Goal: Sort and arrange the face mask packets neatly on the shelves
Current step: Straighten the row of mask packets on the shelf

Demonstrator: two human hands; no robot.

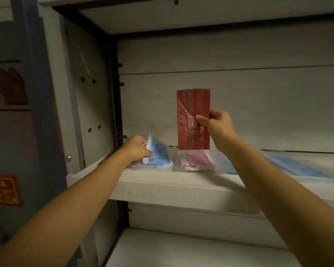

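Near the shelf's left front corner my left hand grips the blue packets, steadying that stack. My right hand pinches the red packet upright above the pink pile, probably to sort it.

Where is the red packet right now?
In the head view, the red packet is held upright in the right hand, above the pink packets on the shelf, right of the blue packets.

The red packet bears pale lettering reading roughly "dipia", turned sideways.
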